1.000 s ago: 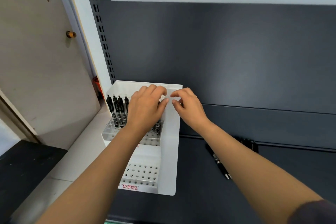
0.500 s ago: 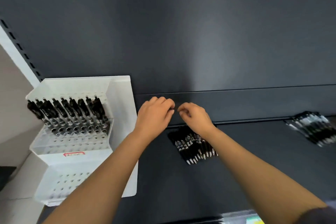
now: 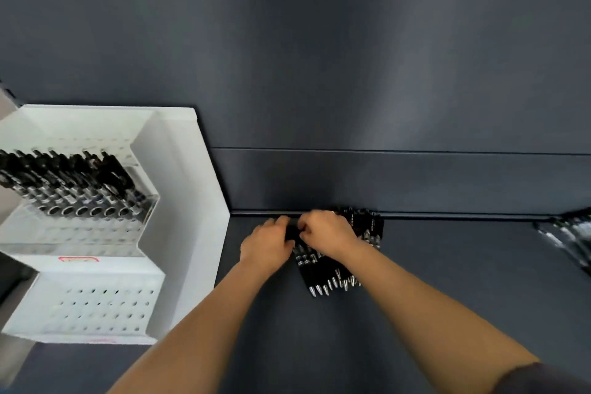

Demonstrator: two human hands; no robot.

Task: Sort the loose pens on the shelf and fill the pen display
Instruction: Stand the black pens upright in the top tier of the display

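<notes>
Both hands are laid on a pile [image 3: 331, 277] of loose black pens near the back of the dark shelf [image 3: 447, 304], right of the display [image 3: 184, 201]. The silver tips are turned toward the camera, and the far ends are hidden under the hands.

The left hand [image 3: 267, 245] is set at the pile's left edge, its fingers curled round dark pen ends. The right hand [image 3: 326, 233] is placed over the top of the pile with its fingers bent down onto the same ends, so the bundle is gripped from both sides. The two hands are nearly touching. How many pens are held cannot be told – the spot is small and blurred.

The white display is stood at the shelf's left end, with a high side wall and stepped tiers of holes. Its upper tier is filled with a row of racked pens [image 3: 73, 184], tilted with their tops to the left. On the lower tier [image 3: 99, 310] only bare holes are seen. A red-edged label [image 3: 78, 259] is fixed between the tiers.

A second pile [image 3: 572, 233] is seen at the far right edge – well apart from the hands. The dark back panel [image 3: 351, 57] is raised behind everything.
</notes>
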